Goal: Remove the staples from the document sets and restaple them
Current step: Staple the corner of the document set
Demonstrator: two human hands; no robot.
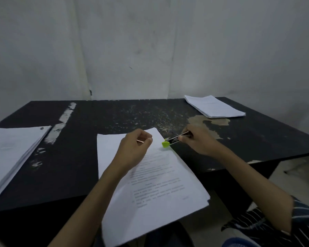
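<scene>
Head | left hand (132, 148) pinches thin sliver (140, 141), unidentifiable, on document (159, 184) | right hand (198, 142) grips stapler (173, 139)

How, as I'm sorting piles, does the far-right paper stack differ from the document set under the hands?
The far-right paper stack lies at the table's far right corner, untouched; the document set overhangs the near edge, with the left hand over it. The stack looks thicker and squared; the document set looks thinner, its sheets fanned. Both are white paper.
</scene>
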